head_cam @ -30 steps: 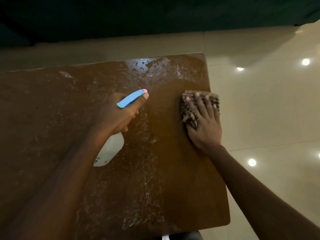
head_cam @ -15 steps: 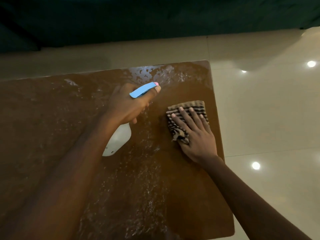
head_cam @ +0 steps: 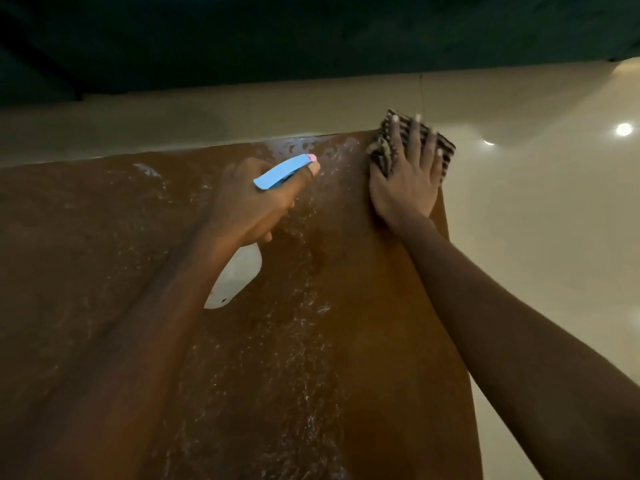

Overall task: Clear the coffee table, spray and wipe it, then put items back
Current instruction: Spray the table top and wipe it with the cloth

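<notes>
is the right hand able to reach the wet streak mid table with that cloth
Probably yes: right hand presses the cloth at the far corner, only bare table between; the left hand gripping the spray bottle hovers by the streak.

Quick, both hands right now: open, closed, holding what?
Left hand: closed round the spray bottle.
Right hand: open, flat, pressing the striped cloth onto the table.

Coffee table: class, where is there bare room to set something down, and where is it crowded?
Free: the wet tabletop left of the left hand, and the near stretch between the two forearms. Crowded: the far right corner, where the right hand presses the cloth beside the spray bottle.
</notes>
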Tool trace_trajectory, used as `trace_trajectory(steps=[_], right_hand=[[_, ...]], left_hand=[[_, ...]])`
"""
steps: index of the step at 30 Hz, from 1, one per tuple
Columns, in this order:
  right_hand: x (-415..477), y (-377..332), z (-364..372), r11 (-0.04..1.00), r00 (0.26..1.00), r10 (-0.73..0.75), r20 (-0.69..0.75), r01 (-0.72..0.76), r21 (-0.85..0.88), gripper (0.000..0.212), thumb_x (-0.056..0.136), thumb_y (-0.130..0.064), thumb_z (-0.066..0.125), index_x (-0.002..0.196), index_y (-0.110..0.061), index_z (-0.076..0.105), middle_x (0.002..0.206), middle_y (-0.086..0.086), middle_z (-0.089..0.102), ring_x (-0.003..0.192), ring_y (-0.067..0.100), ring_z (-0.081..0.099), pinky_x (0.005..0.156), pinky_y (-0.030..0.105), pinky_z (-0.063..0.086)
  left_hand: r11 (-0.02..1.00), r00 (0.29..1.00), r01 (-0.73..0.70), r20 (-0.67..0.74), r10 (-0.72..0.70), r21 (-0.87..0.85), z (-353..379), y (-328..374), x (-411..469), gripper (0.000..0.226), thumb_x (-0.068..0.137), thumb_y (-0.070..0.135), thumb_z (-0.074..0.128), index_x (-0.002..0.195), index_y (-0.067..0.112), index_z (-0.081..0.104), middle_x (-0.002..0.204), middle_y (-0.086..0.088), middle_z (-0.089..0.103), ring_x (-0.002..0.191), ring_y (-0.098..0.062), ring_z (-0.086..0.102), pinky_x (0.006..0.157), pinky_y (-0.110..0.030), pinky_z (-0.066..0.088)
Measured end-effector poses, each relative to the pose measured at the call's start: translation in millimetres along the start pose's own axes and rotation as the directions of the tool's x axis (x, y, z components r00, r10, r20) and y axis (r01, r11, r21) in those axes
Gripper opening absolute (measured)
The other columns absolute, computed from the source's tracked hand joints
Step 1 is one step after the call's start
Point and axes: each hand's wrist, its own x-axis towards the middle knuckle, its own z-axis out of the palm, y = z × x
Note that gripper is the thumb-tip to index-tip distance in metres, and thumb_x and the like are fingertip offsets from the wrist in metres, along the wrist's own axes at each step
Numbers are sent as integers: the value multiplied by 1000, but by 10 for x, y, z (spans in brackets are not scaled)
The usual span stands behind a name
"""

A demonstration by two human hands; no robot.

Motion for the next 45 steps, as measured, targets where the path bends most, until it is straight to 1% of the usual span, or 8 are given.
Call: trace_trajectory(steps=[3, 9, 12, 15, 19, 28, 36, 45], right_hand=[[-49, -345, 138, 971, 972, -230, 52, 233, -59, 71, 98, -60, 27, 158, -36, 0, 167, -1, -7, 152, 26, -12, 123, 48, -5], [-798, -28, 289, 740, 743, -624, 242, 661, -122, 70, 96, -59, 29, 156, -42, -2, 166, -7, -4, 152, 18, -12, 123, 41, -7], [-822, 430, 139, 804, 804, -550, 225, 583, -116, 72, 93, -61, 27, 154, -45, -6, 165, -8, -5, 151, 15, -14, 121, 36, -14], [-529, 546, 11, 953, 955, -277, 108, 287, -96, 71, 94, -61, 25, 156, -42, -4, 166, -6, -5, 151, 17, -12, 121, 40, -11], [-72, 38, 5, 1000, 1000, 5, -16, -5, 7, 70, 98, -59, 30, 158, -37, 1, 167, -2, -8, 152, 24, -12, 123, 50, -3], [-784, -264, 332, 841, 843, -514, 161, 532, -100, 66, 98, -60, 26, 157, -41, 4, 167, -8, -2, 152, 18, -12, 124, 43, -4], [-1116, -41, 309, 985, 986, -163, 33, 161, 56, 66, 94, -58, 23, 156, -44, 6, 166, -13, -2, 152, 13, -13, 122, 38, -10], [-964, -254, 334, 990, 994, -107, 12, 106, 97, 69, 93, -59, 23, 157, -41, 6, 166, -10, -4, 152, 15, -14, 121, 37, -12]], left_hand=[[998, 999, 12, -48, -15, -64, -76, -64, -92, 54, 86, 64, 51, 74, 14, 66, 69, -7, 67, 47, -19, 60, 42, -20, 48], [993, 997, 29, -70, -37, -114, -178, -156, -231, 51, 87, 59, 53, 69, 13, 65, 69, -11, 67, 45, -14, 57, 37, -14, 44], [993, 997, 42, -60, -49, -113, -202, -196, -245, 50, 86, 60, 52, 69, 15, 64, 70, -10, 67, 44, -10, 57, 37, -12, 43], [993, 998, 42, -50, -48, -108, -229, -235, -258, 49, 88, 60, 52, 68, 16, 64, 68, -7, 67, 41, -8, 56, 38, -12, 43], [992, 997, 52, -50, -58, -111, -252, -302, -289, 49, 87, 61, 52, 68, 18, 63, 66, -4, 65, 43, -7, 57, 38, -12, 43], [992, 995, 84, -47, -89, -93, -331, -483, -395, 54, 83, 67, 51, 69, 16, 65, 67, -4, 67, 41, -12, 58, 40, -20, 47], [981, 982, 185, -21, -187, -64, -326, -610, -498, 63, 72, 75, 49, 82, 16, 68, 75, -2, 69, 57, -21, 65, 47, -24, 49], [983, 979, 178, -100, -180, -36, -405, -703, -546, 58, 81, 73, 49, 83, 17, 67, 77, -3, 70, 53, -20, 64, 50, -25, 52]])
